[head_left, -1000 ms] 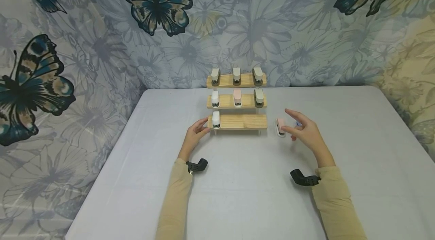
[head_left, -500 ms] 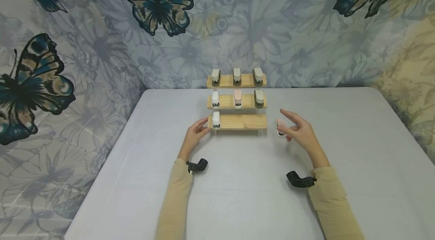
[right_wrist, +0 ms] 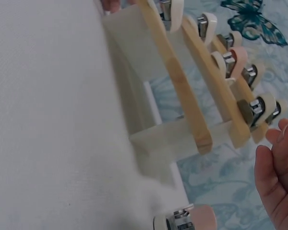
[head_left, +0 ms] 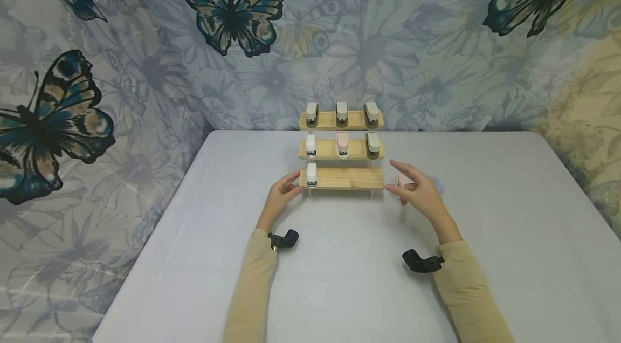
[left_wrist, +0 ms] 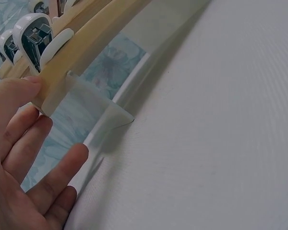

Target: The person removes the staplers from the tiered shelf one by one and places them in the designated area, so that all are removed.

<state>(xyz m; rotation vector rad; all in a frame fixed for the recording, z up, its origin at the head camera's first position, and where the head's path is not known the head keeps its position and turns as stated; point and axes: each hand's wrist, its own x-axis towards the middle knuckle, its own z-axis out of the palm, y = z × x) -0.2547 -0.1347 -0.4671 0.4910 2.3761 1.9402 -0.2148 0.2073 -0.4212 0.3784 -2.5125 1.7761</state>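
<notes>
A three-tier wooden display stand [head_left: 346, 178] with translucent side supports stands on the table, bearing several mini staplers. My left hand [head_left: 280, 194] grips the left end of its lowest board, the thumb [left_wrist: 19, 91] on top and fingertips beneath, beside a white stapler [head_left: 311, 175]. My right hand [head_left: 421, 194] hovers just off the right end of that board, thumb and forefinger spread, holding nothing. Behind it a pink stapler [head_left: 401, 180] on the table is partly hidden; the right wrist view shows this pink stapler [right_wrist: 204, 218] at the bottom edge.
On the middle board sit a white stapler [head_left: 311, 145], a pink stapler [head_left: 342, 144] and a greyish stapler [head_left: 372, 145]. Three pale staplers [head_left: 342, 114] line the top board. A blue object [head_left: 439, 185] shows behind the right hand. A butterfly-print cloth [head_left: 368, 52] hangs behind the table.
My right hand has moved left, past the pink stapler on the table, toward the stand's right end. The left hand keeps its grip on the stand. The head view has tilted slightly.
</notes>
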